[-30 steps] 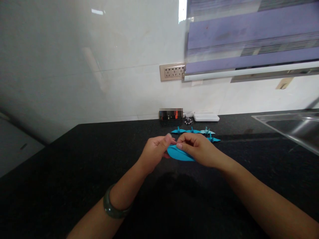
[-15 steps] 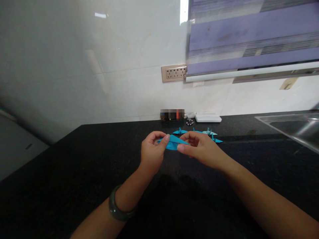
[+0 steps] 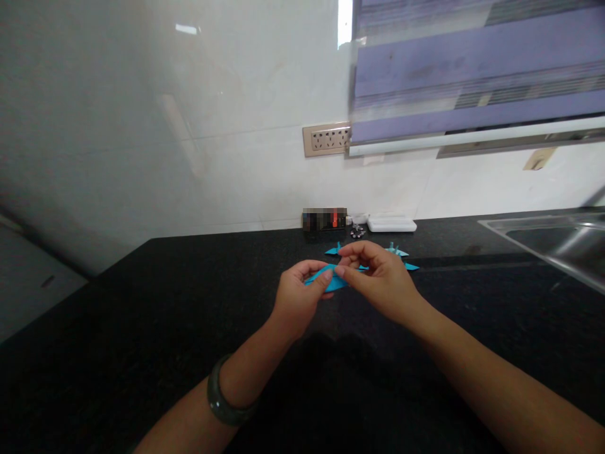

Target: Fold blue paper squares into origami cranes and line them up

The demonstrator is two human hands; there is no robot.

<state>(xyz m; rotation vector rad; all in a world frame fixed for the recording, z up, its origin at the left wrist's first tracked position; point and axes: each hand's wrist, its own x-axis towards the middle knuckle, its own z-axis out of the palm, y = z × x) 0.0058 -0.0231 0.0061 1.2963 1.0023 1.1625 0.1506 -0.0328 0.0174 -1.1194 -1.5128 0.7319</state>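
Observation:
A folded piece of blue paper (image 3: 336,284) is held between my two hands above the dark countertop. My left hand (image 3: 302,293) grips its left side, thumb on top and fingers behind. At the paper's upper edge, my right hand (image 3: 378,271) pinches with thumb and index finger; its other fingers curl behind. Just beyond my hands lie several folded paper cranes, among them a blue crane (image 3: 333,250) on the left and a paler crane (image 3: 396,250) on the right. My right hand partly hides them.
The black countertop (image 3: 165,340) meets a white tiled wall. Along the wall stand a dark box (image 3: 324,219), a small beaded ring (image 3: 358,232) and a white flat case (image 3: 391,224). A metal sink (image 3: 558,243) is set in at the right. A socket strip (image 3: 326,139) hangs above.
My right hand has moved from the paper's right end to its upper middle edge, now pinching there. My left hand has shifted slightly right and down with the paper.

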